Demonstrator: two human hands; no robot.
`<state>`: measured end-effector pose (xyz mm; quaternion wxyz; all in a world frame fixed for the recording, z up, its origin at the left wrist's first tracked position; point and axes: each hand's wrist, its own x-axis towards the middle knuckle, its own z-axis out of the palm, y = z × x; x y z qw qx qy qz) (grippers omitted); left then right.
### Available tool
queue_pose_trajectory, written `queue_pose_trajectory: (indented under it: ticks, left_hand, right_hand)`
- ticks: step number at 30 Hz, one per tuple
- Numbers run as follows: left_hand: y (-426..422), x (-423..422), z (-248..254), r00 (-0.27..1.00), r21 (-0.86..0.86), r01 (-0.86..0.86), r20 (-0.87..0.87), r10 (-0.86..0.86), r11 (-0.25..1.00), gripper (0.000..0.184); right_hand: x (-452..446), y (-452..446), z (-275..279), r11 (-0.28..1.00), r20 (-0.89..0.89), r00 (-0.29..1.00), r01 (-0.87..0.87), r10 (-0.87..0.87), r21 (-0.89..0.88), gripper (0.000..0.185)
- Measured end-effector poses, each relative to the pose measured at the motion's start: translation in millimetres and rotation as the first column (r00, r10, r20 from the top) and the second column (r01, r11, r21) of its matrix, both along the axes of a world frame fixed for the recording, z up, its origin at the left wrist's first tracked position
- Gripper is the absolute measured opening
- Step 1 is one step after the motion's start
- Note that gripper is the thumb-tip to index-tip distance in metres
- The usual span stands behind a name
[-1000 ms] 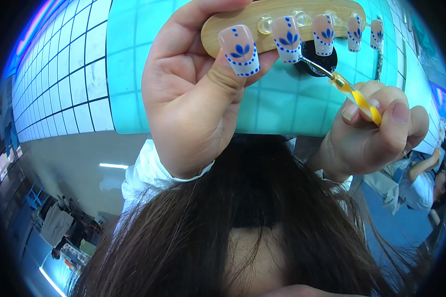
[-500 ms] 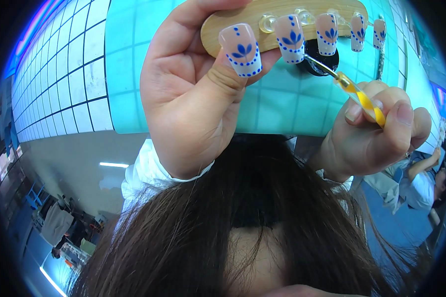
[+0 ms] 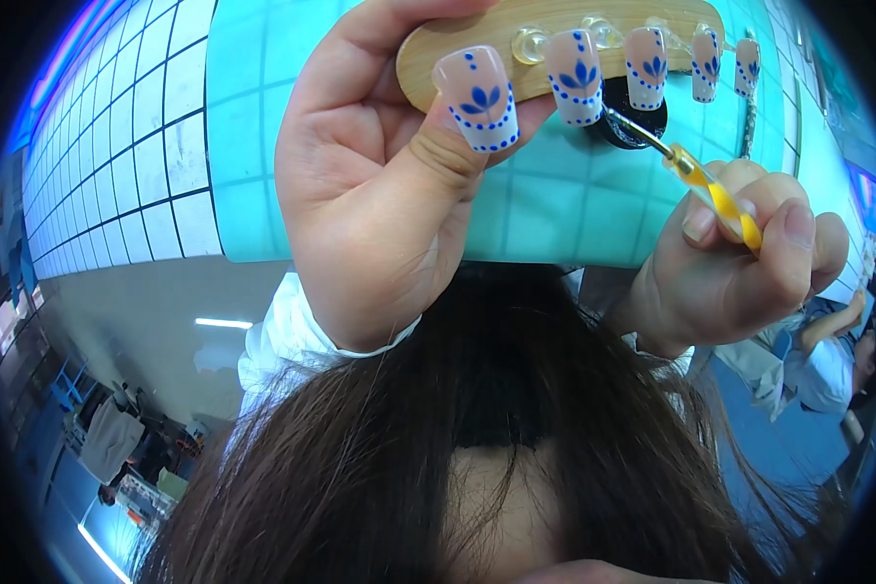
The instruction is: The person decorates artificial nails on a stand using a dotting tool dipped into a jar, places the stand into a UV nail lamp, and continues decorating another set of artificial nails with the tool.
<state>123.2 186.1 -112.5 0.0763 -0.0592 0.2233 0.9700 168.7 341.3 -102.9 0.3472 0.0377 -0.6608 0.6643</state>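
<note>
My left hand [image 3: 380, 185] grips the left end of a wooden nail display board [image 3: 555, 19], its thumb beside the largest nail tip [image 3: 479, 99]. Several nail tips stand along the board, each with blue petals and blue dots over a white edge. In my right hand [image 3: 749, 253] is a yellow and white striped dotting tool [image 3: 715, 200], pinched between the fingers. Its thin metal end points at the lower right edge of the second nail tip [image 3: 575, 78]; whether it touches cannot be told. Behind that end is a round black object [image 3: 633, 122].
A turquoise mat [image 3: 555, 214] lies over a white tiled table [image 3: 127, 165]. Long dark hair [image 3: 360, 467] hangs across the lower middle. Another person [image 3: 827, 365] is at the right edge, and a further person [image 3: 117, 477] shows at the lower left.
The board and nail tips have shifted slightly right. My right hand and the dotting tool have moved a little right and down, still near the second nail tip.
</note>
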Motion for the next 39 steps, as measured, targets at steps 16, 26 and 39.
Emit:
queue_pose_trajectory:
  ticks: [16, 26, 39]
  left_hand:
    - [-4, -1, -2, 0.999, -0.016, 0.035, -0.018, -0.035, 0.999, 0.034]
    - [-4, -1, -3, 0.998, -0.025, 0.055, -0.03, -0.056, 0.998, 0.034]
    - [3, -1, -1, 0.994, -0.035, 0.088, -0.06, -0.09, 0.996, 0.033]
  right_hand:
    - [2, 4, 0, 0.997, 0.01, 0.998, -0.062, 0.061, 0.043, 0.016]
    - [2, 1, -4, 0.999, 0.01, 1.0, 0.009, -0.009, 0.042, 0.012]
    - [-6, -3, -7, 0.781, -0.139, 0.782, 0.62, -0.608, 0.071, 0.026]
